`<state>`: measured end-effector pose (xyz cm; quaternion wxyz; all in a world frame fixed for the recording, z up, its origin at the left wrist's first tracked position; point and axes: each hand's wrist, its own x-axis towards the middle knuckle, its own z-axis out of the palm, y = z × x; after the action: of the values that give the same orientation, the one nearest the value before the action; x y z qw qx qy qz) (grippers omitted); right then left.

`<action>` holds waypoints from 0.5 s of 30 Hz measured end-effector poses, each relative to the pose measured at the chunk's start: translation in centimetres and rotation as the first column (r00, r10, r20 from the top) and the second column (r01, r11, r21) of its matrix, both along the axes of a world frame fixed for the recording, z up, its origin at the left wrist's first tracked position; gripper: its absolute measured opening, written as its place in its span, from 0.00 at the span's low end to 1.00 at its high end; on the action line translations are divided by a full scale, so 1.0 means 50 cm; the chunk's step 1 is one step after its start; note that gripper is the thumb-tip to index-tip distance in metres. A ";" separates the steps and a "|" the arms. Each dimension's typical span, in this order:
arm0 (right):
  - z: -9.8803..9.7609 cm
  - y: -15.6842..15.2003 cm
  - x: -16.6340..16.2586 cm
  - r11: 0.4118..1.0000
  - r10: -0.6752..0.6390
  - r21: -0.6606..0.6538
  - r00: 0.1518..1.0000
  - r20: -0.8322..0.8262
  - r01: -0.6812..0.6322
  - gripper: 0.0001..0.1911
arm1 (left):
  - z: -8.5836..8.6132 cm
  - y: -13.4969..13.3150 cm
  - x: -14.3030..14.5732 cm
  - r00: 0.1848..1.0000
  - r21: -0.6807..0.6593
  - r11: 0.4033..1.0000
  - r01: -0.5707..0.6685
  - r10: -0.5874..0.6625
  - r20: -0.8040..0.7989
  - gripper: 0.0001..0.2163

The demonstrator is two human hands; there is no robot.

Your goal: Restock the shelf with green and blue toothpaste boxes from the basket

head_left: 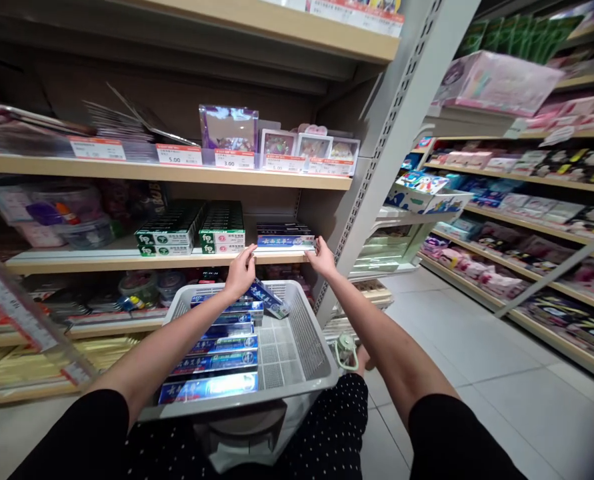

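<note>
My left hand (240, 269) and my right hand (321, 257) reach to a wooden shelf (127, 262) and grip the two ends of a stack of blue toothpaste boxes (284, 239) lying at the shelf's right end. Fingers of both hands are curled on the box ends. On my lap rests a grey plastic basket (301, 333) with several more blue toothpaste boxes (217, 353) laid side by side in its left half.
Green-and-white toothpaste boxes (169, 235) are stacked left of the blue ones. A metal upright (377, 160) stands just right of my right hand. Packaged goods with price tags fill the shelf above. An aisle with tiled floor (477, 347) and more shelves runs to the right.
</note>
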<state>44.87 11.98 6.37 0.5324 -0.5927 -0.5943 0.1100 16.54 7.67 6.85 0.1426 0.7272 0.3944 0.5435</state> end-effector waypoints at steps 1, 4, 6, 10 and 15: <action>-0.003 -0.015 -0.009 1.000 -0.009 0.021 1.000 -0.010 0.009 0.40 | -0.008 -0.023 -0.021 1.000 0.006 1.000 0.001 -0.001 0.019 0.18; -0.008 -0.076 -0.058 0.992 -0.032 0.119 0.999 -0.022 0.035 0.33 | -0.031 -0.082 -0.099 0.997 -0.019 0.998 -0.063 0.064 0.047 0.16; -0.016 -0.125 -0.106 0.985 0.023 0.170 0.999 -0.037 -0.016 0.28 | -0.050 -0.104 -0.159 0.989 -0.066 0.989 -0.130 0.134 0.061 0.15; -0.065 -0.203 -0.219 0.982 0.179 0.089 0.973 -0.148 -0.168 0.16 | -0.104 -0.118 -0.273 0.954 -0.224 0.935 -0.276 0.294 0.052 0.15; -0.157 -0.243 -0.334 0.965 -0.045 -0.255 0.919 -0.392 -0.061 0.14 | -0.157 -0.132 -0.329 0.922 -0.478 0.789 -0.386 0.308 -0.235 0.16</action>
<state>28.15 -0.17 -1.48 0.5577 -0.6209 -0.4573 0.3070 0.08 1.07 -1.03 0.2005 0.6145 0.6614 0.3804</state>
